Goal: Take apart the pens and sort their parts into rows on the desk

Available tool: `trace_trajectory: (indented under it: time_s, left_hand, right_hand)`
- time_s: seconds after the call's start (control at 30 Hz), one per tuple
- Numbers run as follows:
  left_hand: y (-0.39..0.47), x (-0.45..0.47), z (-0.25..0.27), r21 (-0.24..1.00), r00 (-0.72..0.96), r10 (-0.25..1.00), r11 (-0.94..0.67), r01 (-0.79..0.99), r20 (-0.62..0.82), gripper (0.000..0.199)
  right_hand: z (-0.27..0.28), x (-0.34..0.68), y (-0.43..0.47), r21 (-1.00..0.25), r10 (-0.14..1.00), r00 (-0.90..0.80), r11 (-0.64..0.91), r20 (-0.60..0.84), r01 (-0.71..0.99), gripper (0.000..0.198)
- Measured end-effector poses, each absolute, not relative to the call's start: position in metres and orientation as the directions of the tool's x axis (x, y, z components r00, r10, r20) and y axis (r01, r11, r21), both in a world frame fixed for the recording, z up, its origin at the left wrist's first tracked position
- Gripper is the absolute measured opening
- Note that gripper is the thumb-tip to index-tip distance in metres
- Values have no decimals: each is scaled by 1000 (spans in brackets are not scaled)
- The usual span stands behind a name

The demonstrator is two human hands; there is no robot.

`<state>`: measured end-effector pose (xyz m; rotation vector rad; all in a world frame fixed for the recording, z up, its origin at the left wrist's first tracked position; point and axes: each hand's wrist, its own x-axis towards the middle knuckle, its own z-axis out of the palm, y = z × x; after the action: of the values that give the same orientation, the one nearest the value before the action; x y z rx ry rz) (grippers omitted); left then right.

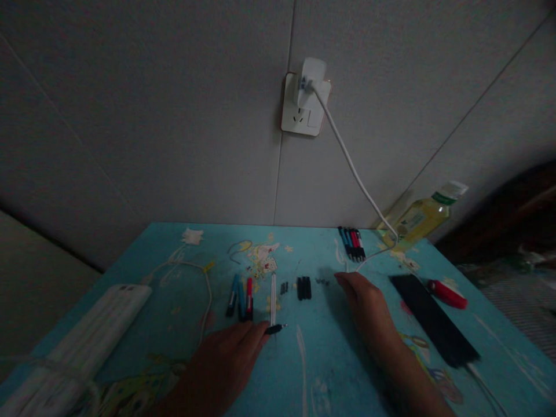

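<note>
My left hand [234, 353] pinches a short black pen piece [273, 329] with a thin metallic tip pointing right, just below two slim white pen refills [273, 298]. My right hand [362, 295] has its fingertips pressed together above the table, right of some tiny dark parts [322, 282]; whatever they may hold is hidden. Blue and red pen barrels [249, 292] lie beyond my left hand. Between the hands sit several black pen grips [304, 288] in a row, with small grey parts [284, 288] beside them. Whole pens [353, 243] lie side by side near the wall.
A white power strip [82, 341] with a cable fills the left side of the blue patterned table [269, 388]. On the right are a black phone-like slab [434, 318], a red object [449, 294] and a tilted bottle [423, 214]. A white cable [354, 168] hangs from the wall charger [310, 81].
</note>
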<state>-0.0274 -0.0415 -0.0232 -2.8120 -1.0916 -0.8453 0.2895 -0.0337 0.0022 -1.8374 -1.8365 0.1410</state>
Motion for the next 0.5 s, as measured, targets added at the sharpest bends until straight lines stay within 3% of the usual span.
trace_trajectory:
  time_s: [0.17,0.5]
  left_hand:
    - [-43,-27,-19,176,625,637,-750,637,451,36]
    - [-43,-26,-18,210,634,643,-754,622,430,36]
  right_hand:
    - [-13,293,-32,-267,980,3,51,197,962,30]
    - [-18,295,-27,-238,972,7,51,236,970,32]
